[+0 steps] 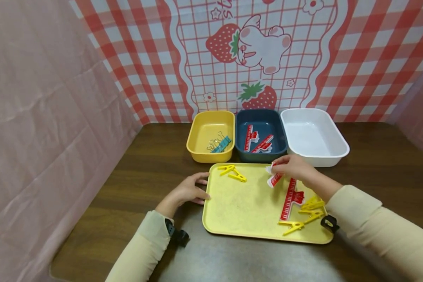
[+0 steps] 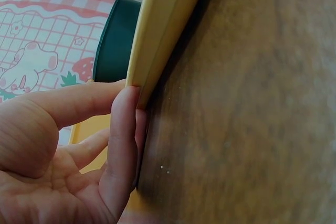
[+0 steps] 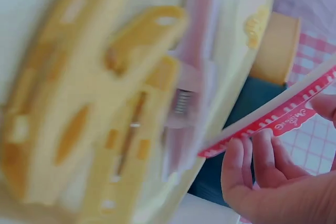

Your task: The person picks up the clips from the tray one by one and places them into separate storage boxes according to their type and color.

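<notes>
My right hand (image 1: 293,167) pinches a red and white plastic clip (image 1: 275,179) above the far right part of the yellow tray (image 1: 239,219). In the right wrist view, the red clip (image 3: 283,109) sits between thumb and fingers. Another red clip (image 1: 288,199) lies on the tray, with several yellow clothespins (image 1: 311,203) beside it. Two more yellow clothespins (image 1: 234,173) are near the tray's far left corner. At the tray's left edge, my left hand (image 1: 187,190) grips the rim; thumb and fingertips meet it in the left wrist view (image 2: 123,129).
Behind the tray stand three bins side by side. A yellow bin (image 1: 201,127) holds teal binder clips (image 1: 220,144), and a dark blue bin (image 1: 262,117) holds two red clips (image 1: 263,145). To their right is a white bin (image 1: 311,135). A checked cloth (image 1: 151,58) hangs behind.
</notes>
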`<action>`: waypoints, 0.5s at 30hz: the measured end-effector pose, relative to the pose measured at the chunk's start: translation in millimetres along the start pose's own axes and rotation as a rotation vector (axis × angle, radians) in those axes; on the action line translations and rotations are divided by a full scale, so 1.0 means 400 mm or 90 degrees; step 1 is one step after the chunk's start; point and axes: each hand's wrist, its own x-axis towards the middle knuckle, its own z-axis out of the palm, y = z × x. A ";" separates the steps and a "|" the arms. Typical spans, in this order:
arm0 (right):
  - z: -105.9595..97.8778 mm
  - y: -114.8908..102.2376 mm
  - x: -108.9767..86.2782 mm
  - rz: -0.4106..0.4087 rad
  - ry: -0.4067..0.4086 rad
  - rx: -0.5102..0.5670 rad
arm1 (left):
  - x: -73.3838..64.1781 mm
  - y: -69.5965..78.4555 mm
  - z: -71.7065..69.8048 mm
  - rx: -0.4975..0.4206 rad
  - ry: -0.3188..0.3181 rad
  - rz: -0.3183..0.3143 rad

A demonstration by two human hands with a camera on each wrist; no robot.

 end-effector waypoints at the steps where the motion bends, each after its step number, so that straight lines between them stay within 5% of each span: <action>1: -0.004 -0.003 0.001 0.005 -0.009 0.026 | -0.001 0.001 0.000 0.001 0.001 0.000; 8: -0.027 -0.024 0.011 0.008 -0.057 0.223 | -0.005 0.006 0.000 0.002 0.001 0.001; 15: -0.051 -0.053 0.019 0.021 -0.052 0.402 | -0.005 0.004 0.001 0.001 0.001 0.005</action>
